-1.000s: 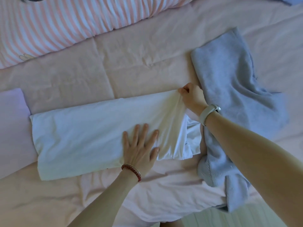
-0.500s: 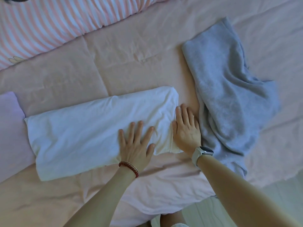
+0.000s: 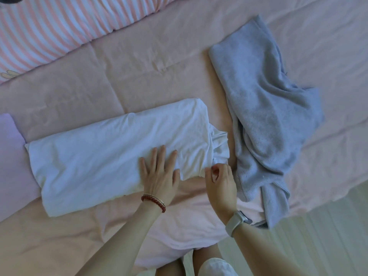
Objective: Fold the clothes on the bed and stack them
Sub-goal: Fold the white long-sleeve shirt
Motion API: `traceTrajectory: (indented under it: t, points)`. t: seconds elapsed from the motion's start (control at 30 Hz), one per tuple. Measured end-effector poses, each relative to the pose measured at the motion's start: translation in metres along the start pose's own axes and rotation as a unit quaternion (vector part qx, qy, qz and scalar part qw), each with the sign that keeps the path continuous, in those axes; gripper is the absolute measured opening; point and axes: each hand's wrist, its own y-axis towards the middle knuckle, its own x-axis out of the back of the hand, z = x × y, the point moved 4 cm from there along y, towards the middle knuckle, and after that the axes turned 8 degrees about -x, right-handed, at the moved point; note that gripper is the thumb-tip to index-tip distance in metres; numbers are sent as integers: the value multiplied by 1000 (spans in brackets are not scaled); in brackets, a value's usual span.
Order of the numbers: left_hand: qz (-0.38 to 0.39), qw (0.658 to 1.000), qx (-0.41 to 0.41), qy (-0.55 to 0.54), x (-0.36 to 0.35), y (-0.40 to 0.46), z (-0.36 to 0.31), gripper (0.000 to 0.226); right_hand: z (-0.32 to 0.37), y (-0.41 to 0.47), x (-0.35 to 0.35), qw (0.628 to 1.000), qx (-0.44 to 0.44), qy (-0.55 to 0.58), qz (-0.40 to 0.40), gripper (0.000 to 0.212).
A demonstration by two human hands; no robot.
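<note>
A white garment point(image 3: 99, 160), folded into a long band, lies across the pink bed cover point(image 3: 99, 76). My left hand point(image 3: 159, 176) presses flat on its lower right part, fingers spread. My right hand point(image 3: 221, 184) hovers at the band's lower right corner with loosely curled fingers; nothing shows between them. A bunched bit of white cloth point(image 3: 219, 144) sticks out at the band's right end. A crumpled grey sweater point(image 3: 258, 108) lies just to the right, hanging over the bed's edge.
A lilac cloth point(image 3: 10, 156) lies at the left edge. A pale pink garment point(image 3: 179, 226) is spread under my forearms at the bed's front. A pink-and-white striped pillow point(image 3: 49, 26) fills the far left. Light wooden floor point(image 3: 318, 236) shows at the lower right.
My right hand let go of the white garment's far right corner, pressed flat at its right end, then drew back to the lower corner with fingers curled. My left hand stayed pressed down.
</note>
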Motion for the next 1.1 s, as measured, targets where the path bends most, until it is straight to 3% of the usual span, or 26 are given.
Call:
traceTrajectory:
  t: [0.13, 0.23, 0.33, 0.53, 0.7, 0.8, 0.9, 1.0, 1.1]
  points:
    - [-2, 1000, 17, -22, -4, -13, -7, 48, -2, -6, -7, 999, -32, 39, -6, 16]
    - [-6, 1000, 20, -21, -6, -18, -11, 51, -4, -6, -8, 998, -26, 57, 20, 1]
    - [-3, 999, 28, -21, -7, -17, -11, 50, -4, -4, 3, 992, -3, 128, 9, 11]
    - [22, 999, 27, -13, -8, -17, -8, 52, -15, 1, 16, 964, -75, 253, 36, 28]
    - [15, 999, -14, 27, -9, -20, -5, 54, -19, 6, 23, 989, -62, 131, 27, 18]
    - [31, 999, -29, 33, -6, -20, -4, 52, -5, 9, 33, 996, 13, 91, -12, 9]
    - [51, 997, -53, 37, -5, -22, -4, 53, 18, 24, 32, 997, 71, 41, -11, 36]
    - [56, 996, -58, 44, -4, -24, -4, 51, 33, 53, 15, 998, -19, 15, 62, 64]
    - [56, 996, -55, 42, -2, -26, -1, 50, 42, 68, -1, 988, -103, 23, 111, 64]
